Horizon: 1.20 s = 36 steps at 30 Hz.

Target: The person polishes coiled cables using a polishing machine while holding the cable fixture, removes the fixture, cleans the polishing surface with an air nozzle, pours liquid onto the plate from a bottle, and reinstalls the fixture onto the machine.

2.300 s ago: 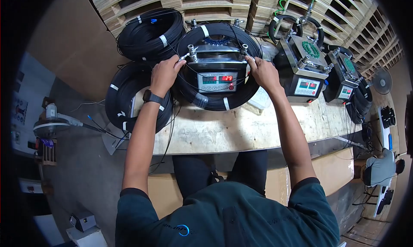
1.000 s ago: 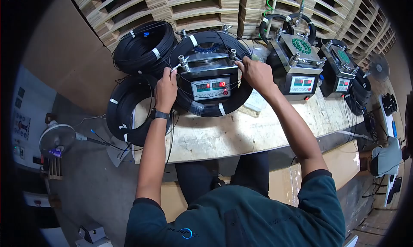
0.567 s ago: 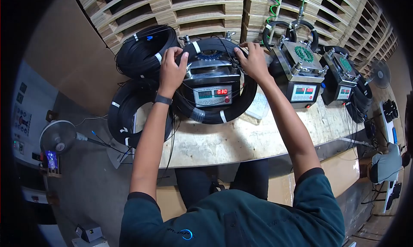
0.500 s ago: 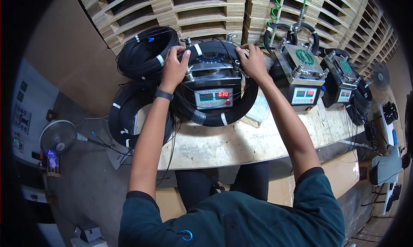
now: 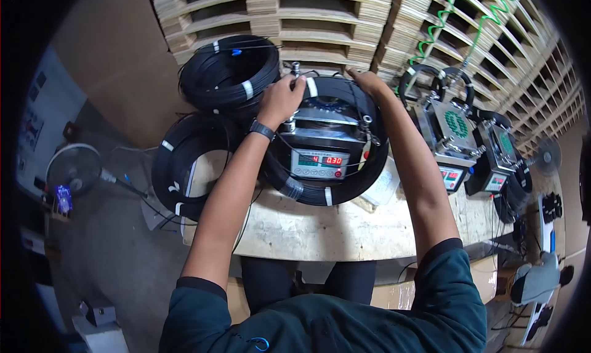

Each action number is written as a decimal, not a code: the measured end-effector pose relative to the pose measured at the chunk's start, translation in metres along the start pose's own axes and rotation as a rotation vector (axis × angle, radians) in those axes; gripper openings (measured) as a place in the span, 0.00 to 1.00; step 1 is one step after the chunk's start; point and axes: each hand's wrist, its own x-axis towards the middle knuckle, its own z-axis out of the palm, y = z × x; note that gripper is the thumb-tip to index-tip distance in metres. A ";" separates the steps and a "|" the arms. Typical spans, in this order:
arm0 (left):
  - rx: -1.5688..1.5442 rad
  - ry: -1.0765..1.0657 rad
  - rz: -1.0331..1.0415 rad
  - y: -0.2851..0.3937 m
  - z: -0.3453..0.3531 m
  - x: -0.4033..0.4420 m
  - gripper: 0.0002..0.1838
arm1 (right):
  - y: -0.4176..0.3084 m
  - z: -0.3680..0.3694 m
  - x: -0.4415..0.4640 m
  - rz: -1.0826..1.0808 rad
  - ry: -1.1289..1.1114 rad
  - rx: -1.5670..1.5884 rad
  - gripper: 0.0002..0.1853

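A large coil of black cable point(image 5: 373, 168), banded with white tape, is looped around a metal-topped machine point(image 5: 323, 129). The machine's front panel point(image 5: 319, 163) has a lit red display reading 0.30. My left hand point(image 5: 282, 100), with a dark band on its wrist, is closed on the coil's upper left side, beside a clamp bolt. At the upper right, my right hand point(image 5: 367, 82) grips the coil's far edge; some of its fingers are hidden behind it. Loose cable strands cross the front of the machine.
Two more black coils point(image 5: 196, 57) point(image 5: 165, 171) lie to the left. On the right of the wooden table point(image 5: 295, 233) stand two similar machines point(image 5: 452, 124) point(image 5: 502, 145) with green tops. Stacked pallets point(image 5: 314, 11) rise behind. A fan point(image 5: 77, 177) stands left; a seated person point(image 5: 537, 282) is far right.
The view has shifted, so the machine and coil appear lower and farther right. Both hands stay at the coil's top; the right hand has shifted toward its far edge. The green display now shows a 4.
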 end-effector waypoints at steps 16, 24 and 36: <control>0.087 -0.071 -0.031 0.006 -0.005 -0.001 0.28 | 0.045 0.031 0.071 -0.122 0.082 -0.325 0.33; 0.079 -0.076 -0.015 0.004 -0.003 0.000 0.29 | 0.034 0.028 0.036 -0.253 0.172 0.233 0.22; -0.216 -0.404 -0.365 -0.021 0.025 0.101 0.47 | 0.025 0.036 0.049 -0.224 0.188 0.302 0.22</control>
